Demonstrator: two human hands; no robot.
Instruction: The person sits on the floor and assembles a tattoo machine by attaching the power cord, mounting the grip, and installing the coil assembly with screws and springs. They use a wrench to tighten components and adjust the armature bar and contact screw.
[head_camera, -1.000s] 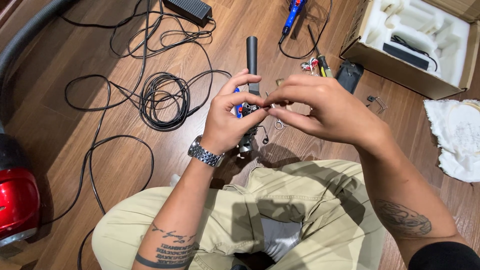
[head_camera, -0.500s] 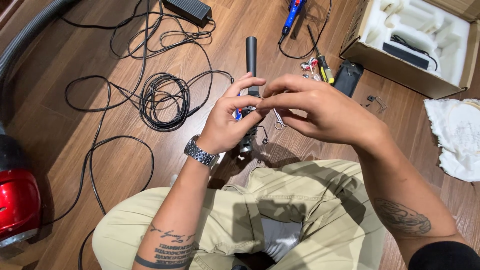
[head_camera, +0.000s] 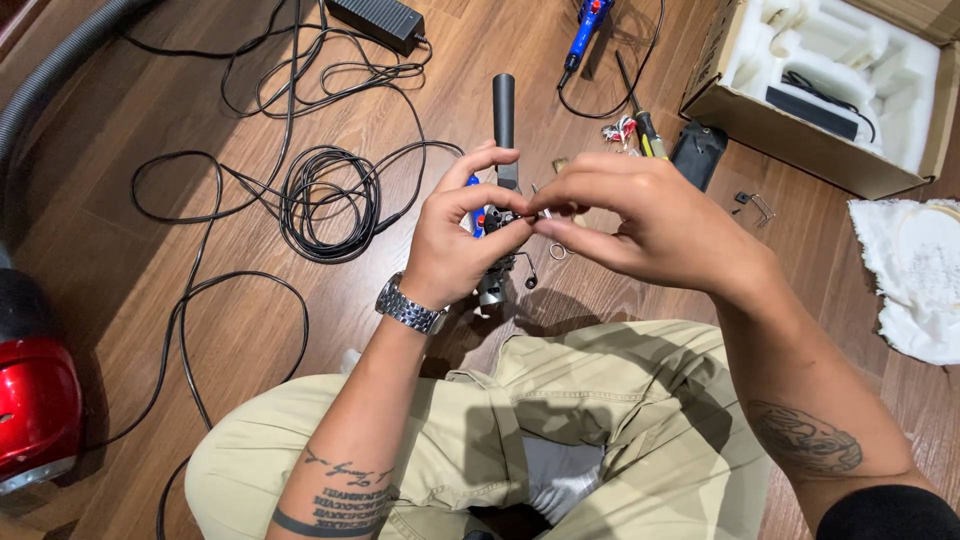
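My left hand (head_camera: 462, 240), with a metal watch on the wrist, grips a long black and silver handled device (head_camera: 502, 110) that points away from me over the wooden floor. My right hand (head_camera: 645, 225) meets it from the right, thumb and fingers pinched on a small thin metal part (head_camera: 546, 214) at the device's middle. A blue piece shows between the left fingers. A small metal ring dangles below the pinch. Both hands hover above my knees in beige trousers.
A coiled black cable (head_camera: 325, 200) lies left of the hands, a power brick (head_camera: 380, 20) beyond it. A blue tool (head_camera: 590, 20), a screwdriver (head_camera: 645, 125), a black pouch (head_camera: 697, 152), an open foam-lined cardboard box (head_camera: 830, 90), white cloth (head_camera: 915, 275) and a red vacuum (head_camera: 35, 400) surround me.
My right hand has shifted a little to the right and its fingers now pinch the small metal part. The left hand keeps its grip on the device.
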